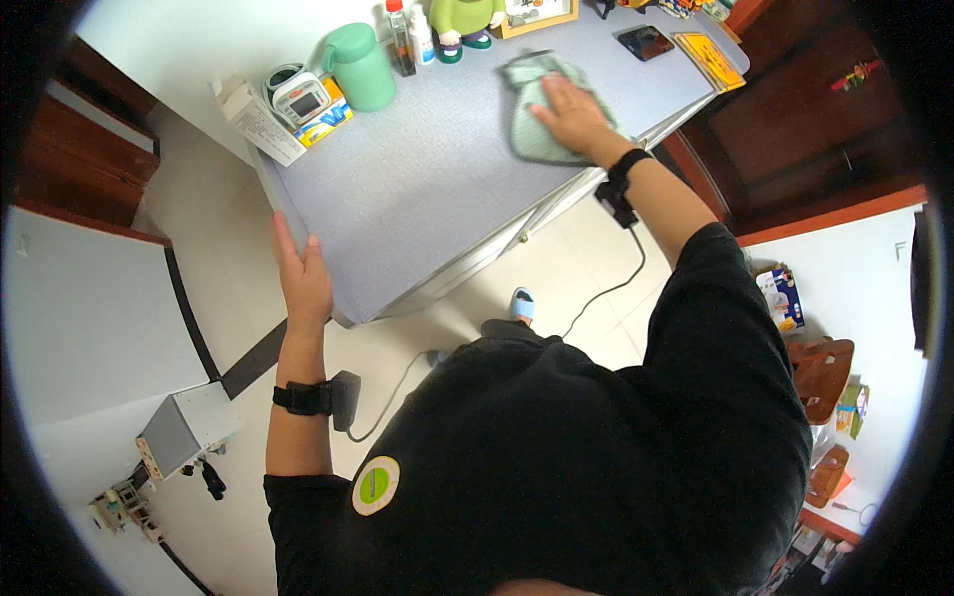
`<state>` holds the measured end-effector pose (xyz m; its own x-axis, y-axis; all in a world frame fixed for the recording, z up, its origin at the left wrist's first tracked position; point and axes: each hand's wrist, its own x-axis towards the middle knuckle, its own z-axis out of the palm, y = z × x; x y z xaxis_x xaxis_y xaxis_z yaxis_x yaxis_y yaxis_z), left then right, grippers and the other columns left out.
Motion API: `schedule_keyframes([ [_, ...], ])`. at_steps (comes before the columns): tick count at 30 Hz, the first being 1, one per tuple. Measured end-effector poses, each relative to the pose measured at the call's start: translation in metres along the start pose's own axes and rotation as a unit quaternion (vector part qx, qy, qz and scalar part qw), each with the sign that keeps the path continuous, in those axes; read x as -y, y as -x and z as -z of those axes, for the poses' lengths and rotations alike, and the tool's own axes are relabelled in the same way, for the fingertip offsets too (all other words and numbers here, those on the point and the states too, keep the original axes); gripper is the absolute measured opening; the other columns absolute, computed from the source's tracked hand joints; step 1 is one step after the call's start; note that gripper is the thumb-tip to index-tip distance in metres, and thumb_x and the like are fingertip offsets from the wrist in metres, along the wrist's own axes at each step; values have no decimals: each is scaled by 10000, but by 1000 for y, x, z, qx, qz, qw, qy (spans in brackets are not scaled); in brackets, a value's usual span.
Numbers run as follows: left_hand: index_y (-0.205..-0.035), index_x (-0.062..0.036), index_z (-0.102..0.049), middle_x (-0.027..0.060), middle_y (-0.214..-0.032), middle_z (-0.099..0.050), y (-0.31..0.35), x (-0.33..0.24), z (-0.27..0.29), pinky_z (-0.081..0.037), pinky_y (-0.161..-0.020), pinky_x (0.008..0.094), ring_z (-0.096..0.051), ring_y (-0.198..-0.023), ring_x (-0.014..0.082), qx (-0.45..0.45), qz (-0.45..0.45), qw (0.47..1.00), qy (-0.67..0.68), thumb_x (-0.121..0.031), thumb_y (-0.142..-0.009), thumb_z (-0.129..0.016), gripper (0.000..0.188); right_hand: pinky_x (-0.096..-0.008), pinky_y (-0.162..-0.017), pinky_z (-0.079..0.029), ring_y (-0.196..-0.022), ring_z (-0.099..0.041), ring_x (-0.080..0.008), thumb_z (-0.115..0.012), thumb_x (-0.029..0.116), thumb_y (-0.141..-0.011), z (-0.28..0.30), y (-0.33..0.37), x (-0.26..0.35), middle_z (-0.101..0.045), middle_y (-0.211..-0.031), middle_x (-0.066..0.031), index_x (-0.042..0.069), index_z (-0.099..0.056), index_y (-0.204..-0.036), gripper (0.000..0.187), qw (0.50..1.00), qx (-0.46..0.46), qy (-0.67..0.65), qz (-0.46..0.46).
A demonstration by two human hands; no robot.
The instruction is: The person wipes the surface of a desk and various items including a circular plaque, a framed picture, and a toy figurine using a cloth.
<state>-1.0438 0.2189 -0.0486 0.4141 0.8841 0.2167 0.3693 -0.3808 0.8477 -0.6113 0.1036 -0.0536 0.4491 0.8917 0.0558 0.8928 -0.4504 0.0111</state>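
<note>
My right hand [576, 117] lies palm down on a pale green cloth [542, 141], its fingers stretched over the fabric. The cloth is spread, a little rumpled, on the grey tabletop [407, 189], near the front edge toward the right. At the table's left end, my left hand [304, 283] is beside the corner with its thumb apart from straight fingers and nothing in it. Whether it touches the edge I cannot tell. A black strap with a small device and a cable is on each wrist.
Along the back stand a blood pressure monitor [298, 96] with boxes, a green pitcher [361, 70], a red-capped bottle [399, 40], a white bottle [421, 38], a green figurine [465, 25] and a picture frame [537, 14]. A phone [645, 43] and yellow packet [710, 60] lie at the right.
</note>
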Motion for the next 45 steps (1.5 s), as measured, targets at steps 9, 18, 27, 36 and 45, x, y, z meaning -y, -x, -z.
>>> schedule_keyframes([
  [9, -1401, 28, -117, 227, -1434, -212, -1, -5, -1, -179, -1076, 363, -231, -1325, 307, -28, 54, 994, 93, -194, -910, -460, 639, -392, -1111, -106, -1374, -109, -286, -187, 586, -905, 6, 48, 16, -135, -1474, -180, 21, -162, -1414, 761, 984, -8, 30, -176],
  [18, -1408, 10, -113, 237, -1429, -212, -3, -6, -2, -222, -1057, 355, -277, -1302, 317, -22, 65, 991, 118, -195, -915, -454, 633, -424, -1074, -219, -1300, -283, -339, -450, 416, -883, 12, 115, 233, -304, -1387, -235, -45, -297, -1337, 665, 979, -50, -142, 135],
  [27, -1419, -12, -104, 223, -1432, -221, -9, -2, 0, -234, -1050, 335, -286, -1299, 309, 12, 90, 992, 86, -125, -875, -445, 652, -410, -1039, -299, -1233, -402, -305, -504, 269, -848, -16, 134, 233, -416, -1336, -161, 47, -446, -1273, 483, 923, -193, -225, 246],
  [36, -1418, -12, -110, 220, -1438, -210, -1, -3, 21, -221, -1059, 345, -258, -1313, 298, -23, 94, 994, 54, -143, -896, -447, 635, -390, -1065, -251, -1268, -349, -318, -419, 303, -886, -13, 76, 16, -388, -1356, -190, 20, -448, -1268, 477, 969, -228, -96, -10],
  [45, -1403, 5, -141, 219, -1404, -275, 12, 22, 34, -248, -1045, 345, -310, -1280, 292, -11, 139, 988, 65, -195, -908, -478, 632, -400, -1109, -88, -1375, -66, -326, -254, 601, -885, 26, 10, -58, -77, -1486, -173, 48, -141, -1425, 781, 990, 56, -32, -122],
])
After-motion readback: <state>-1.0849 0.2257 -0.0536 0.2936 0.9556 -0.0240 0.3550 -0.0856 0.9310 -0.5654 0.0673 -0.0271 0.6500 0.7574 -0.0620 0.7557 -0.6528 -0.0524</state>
